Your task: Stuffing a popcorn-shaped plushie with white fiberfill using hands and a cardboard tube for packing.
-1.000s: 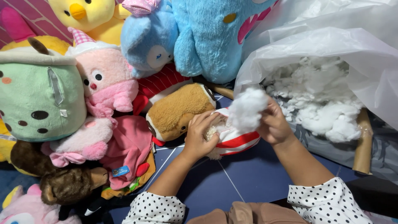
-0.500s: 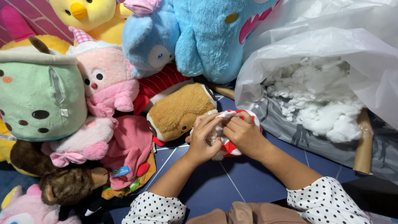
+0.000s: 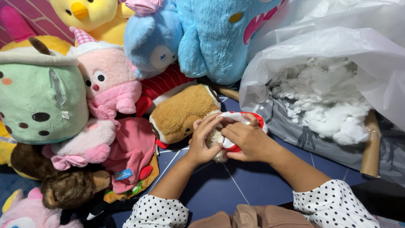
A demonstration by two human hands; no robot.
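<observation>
A: Holding anything right now?

B: Yes. Both my hands are wrapped round a small red-and-white toy (image 3: pixel 236 126), just beside the brown plush (image 3: pixel 183 112) at its 9 o'clock. My left hand (image 3: pixel 202 141) curls closed on the toy's fuzzy cream end. My right hand (image 3: pixel 249 139) lies over the red-trimmed white fabric, fingers (image 3: pixel 230 134) bent and pressed into it.

A: Where does that sit?

B: Near the middle, over the blue floor (image 3: pixel 236 190), with my polka-dot sleeves (image 3: pixel 333 204) at 6 o'clock.

A: What's around it?

B: At 2 o'clock from my hands a clear bag (image 3: pixel 337 46) gapes open, with white stuffing (image 3: pixel 325 101) heaped inside. The bag rests on grey cloth (image 3: pixel 303 135), and a cardboard tube (image 3: pixel 371 147) pokes out at 4 o'clock of the stuffing.

A: And the other way?

B: Plush toys, packed touching one another. A pink pig (image 3: pixel 109 84) in a checked hat at 10 o'clock, a green cube (image 3: pixel 40 97) at 9 o'clock beyond it, a blue plush (image 3: pixel 219 38) at 12 o'clock with a smaller blue owl (image 3: pixel 149 42) against it, and a yellow chick (image 3: pixel 90 14) in the far corner at 11. A pink flat toy (image 3: pixel 133 152) lies at 8 o'clock, touching the brown plush, and a dark brown monkey (image 3: pixel 71 190) sits below that.

A: Is there stuffing in your fingers?

B: I can't tell; my hands hide the opening.
</observation>
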